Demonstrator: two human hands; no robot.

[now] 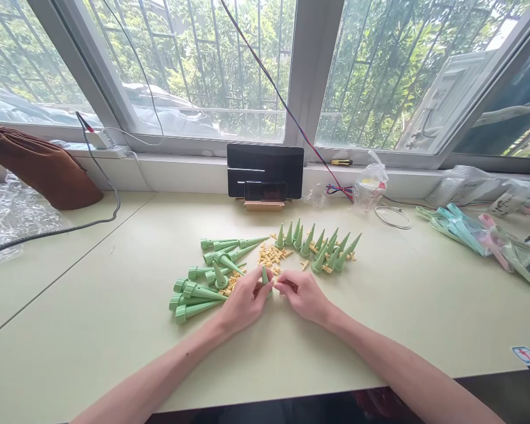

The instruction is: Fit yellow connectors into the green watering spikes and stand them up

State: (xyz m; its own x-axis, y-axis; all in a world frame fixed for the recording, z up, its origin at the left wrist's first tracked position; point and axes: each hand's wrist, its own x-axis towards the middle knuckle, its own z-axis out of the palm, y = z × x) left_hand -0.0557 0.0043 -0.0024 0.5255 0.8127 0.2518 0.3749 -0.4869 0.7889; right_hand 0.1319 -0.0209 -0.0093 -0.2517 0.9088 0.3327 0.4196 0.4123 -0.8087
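Observation:
My left hand point(248, 296) is closed around a green plastic watering spike point(265, 275), which stands point up. Just to its right, my right hand point(304, 292) is pinched at the spike's side; what its fingertips hold is too small and covered to make out. Beyond the hands lies a heap of small yellow plastic valves point(271, 257). Several green spikes point(198, 291) lie on their sides left of my left hand, and one spike point(219, 277) stands among them. Upright spikes point(308, 242), some with yellow pieces at their bases, stand in a group at the back right.
A tablet point(265, 165) with a phone before it leans at the window sill. A brown drawstring bag point(39, 168), clear plastic wrap and a dark cable point(70, 228) lie at left. At right are a bagged cup point(369, 191), a white cable and colourful packaged items point(463, 229) on the table point(380, 335).

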